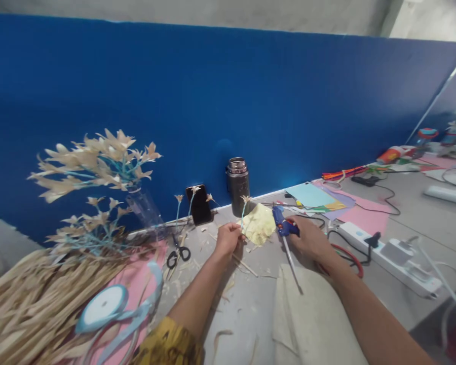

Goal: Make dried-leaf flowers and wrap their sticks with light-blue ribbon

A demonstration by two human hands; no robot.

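Upright between the fingertips of my left hand (229, 241) is a small craft flower (245, 200) with pale petals and a thin light-blue stem. My right hand (307, 237) is closed round the handle of a blue hot glue gun (281, 222); a long glue stick (292, 268) sticks out of its back end towards me. A crumpled pale-yellow sheet (259, 225) lies between the two hands, just behind the flower stem. Two more such flowers stand left of my left hand, in front of a black phone (198, 205) leaning on the wall.
A dark open flask (238, 187) stands behind the yellow sheet. Left are scissors (178, 255), a bottle of flowers (146, 208), dried husks (41, 304) and a ribbon roll (102, 306). Right are coloured papers (368, 210), cables and a power strip (387, 258). A blue wall (193, 101) bounds the back.
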